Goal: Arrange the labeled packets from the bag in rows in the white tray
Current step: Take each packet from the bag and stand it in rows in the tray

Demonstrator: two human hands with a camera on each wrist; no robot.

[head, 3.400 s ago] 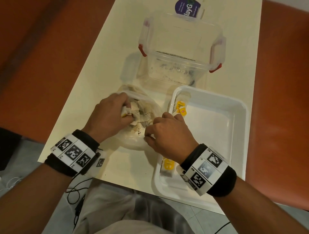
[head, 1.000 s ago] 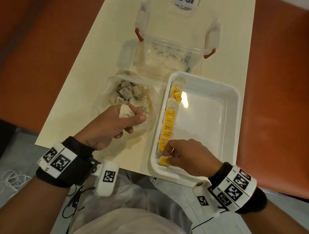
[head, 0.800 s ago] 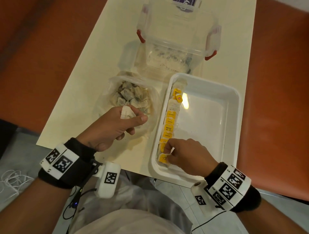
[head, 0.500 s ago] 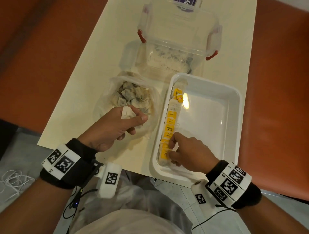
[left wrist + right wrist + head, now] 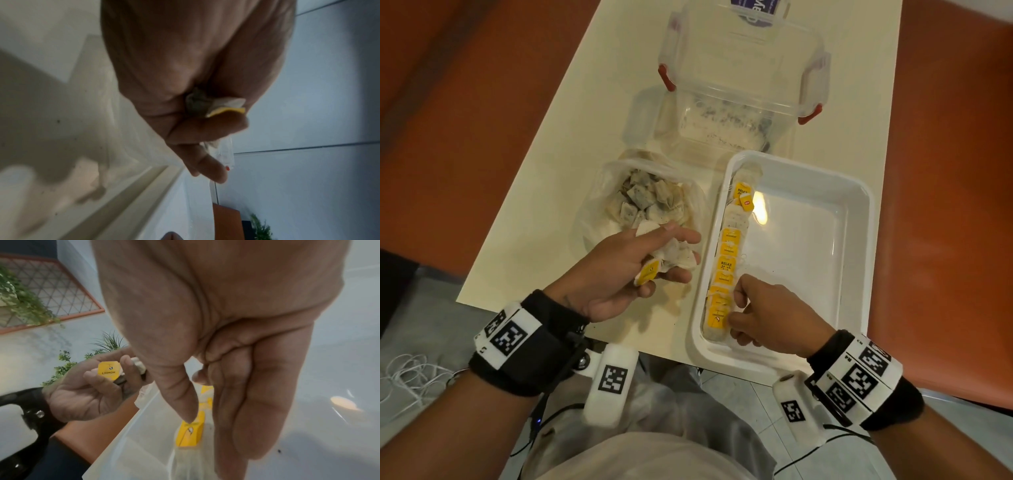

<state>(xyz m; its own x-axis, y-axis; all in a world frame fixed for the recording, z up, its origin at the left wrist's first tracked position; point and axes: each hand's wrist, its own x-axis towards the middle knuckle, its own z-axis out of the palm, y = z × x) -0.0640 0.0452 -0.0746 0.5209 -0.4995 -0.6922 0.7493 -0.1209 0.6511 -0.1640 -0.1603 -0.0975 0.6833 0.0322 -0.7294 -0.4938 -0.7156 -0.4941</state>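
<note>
Still filling only the first row along the left wall of the white tray [image 5: 859, 274], right hand [image 5: 767, 318] fingertips bent onto its near packets [image 5: 717, 317], left hand [image 5: 626, 274] pinching spare packets [image 5: 671, 260] beside the still full bag [image 5: 599, 219].

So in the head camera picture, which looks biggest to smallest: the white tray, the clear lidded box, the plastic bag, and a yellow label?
1. white tray
2. clear lidded box, slightly smaller; it lies farther away, so true order is unsure
3. plastic bag
4. yellow label, by far the smallest
</note>
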